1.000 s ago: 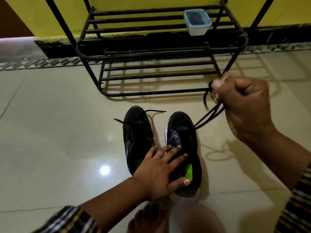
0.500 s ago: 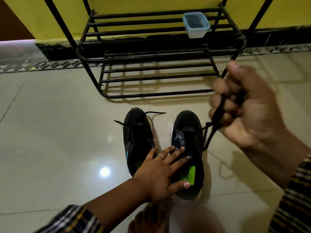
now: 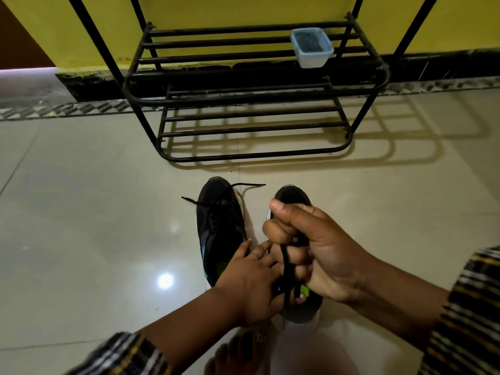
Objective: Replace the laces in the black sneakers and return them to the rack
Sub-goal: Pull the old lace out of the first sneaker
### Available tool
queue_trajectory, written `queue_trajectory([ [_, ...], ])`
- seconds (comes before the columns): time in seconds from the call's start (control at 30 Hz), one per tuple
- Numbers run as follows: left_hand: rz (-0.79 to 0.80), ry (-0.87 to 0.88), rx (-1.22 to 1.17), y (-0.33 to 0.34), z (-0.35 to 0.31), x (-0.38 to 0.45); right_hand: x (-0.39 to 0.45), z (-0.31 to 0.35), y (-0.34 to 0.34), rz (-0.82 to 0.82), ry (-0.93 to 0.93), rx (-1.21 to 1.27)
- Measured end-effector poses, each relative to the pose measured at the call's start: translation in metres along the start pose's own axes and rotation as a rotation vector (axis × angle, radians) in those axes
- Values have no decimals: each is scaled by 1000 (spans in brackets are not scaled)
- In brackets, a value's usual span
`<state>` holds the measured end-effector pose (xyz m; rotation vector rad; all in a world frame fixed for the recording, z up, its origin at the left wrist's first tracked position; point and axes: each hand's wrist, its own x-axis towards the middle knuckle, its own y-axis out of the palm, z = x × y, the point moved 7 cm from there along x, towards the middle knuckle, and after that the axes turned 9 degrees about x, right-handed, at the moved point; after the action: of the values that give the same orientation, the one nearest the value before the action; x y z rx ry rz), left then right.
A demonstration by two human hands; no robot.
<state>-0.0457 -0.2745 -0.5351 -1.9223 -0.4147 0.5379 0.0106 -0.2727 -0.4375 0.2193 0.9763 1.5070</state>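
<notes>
Two black sneakers stand side by side on the tiled floor in front of the rack. The left sneaker [image 3: 219, 228] still carries a loosened black lace, its ends spread over the toe. My right hand [image 3: 322, 255] hovers over the right sneaker [image 3: 293, 196] and grips a black lace [image 3: 286, 269] bunched in its curled fingers, the ends hanging down. My left hand [image 3: 251, 282] rests with straight fingers on the right sneaker, partly hidden behind my right hand.
The black metal shoe rack [image 3: 251, 96] stands against the yellow wall, just beyond the sneakers. A small translucent plastic container [image 3: 311, 47] sits on its upper shelf at the right. A bare foot [image 3: 238, 353] shows at the bottom edge.
My right hand has come down and left with the lace, from beside the rack to over the right sneaker. The lace now hangs loose from my fist. My left hand has stayed put.
</notes>
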Motion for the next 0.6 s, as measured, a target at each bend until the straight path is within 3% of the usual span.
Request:
queue_trajectory([
  [0.03,26,-47,-183,-2,-2,-2,-1,-2,3,16,3,-20],
  [0.1,77,-68,-309,-3,-3,0,-4,1,9,42,6,-53],
  [0.17,170,-51,-16,-2,-3,1,-5,16,9,15,-27,-231],
  [0.23,209,4,251,5,0,1,-1,42,-5,-91,-168,-632],
  [0.3,178,4,210,7,2,1,7,61,-28,-207,-347,-1091],
  [0.37,172,16,195,9,2,2,14,66,-57,-307,-405,-1314],
  [0.47,187,2,210,8,5,0,16,68,-96,-416,-487,-1316],
  [0.6,181,-17,210,8,6,0,1,84,-124,-558,-657,-1026],
])
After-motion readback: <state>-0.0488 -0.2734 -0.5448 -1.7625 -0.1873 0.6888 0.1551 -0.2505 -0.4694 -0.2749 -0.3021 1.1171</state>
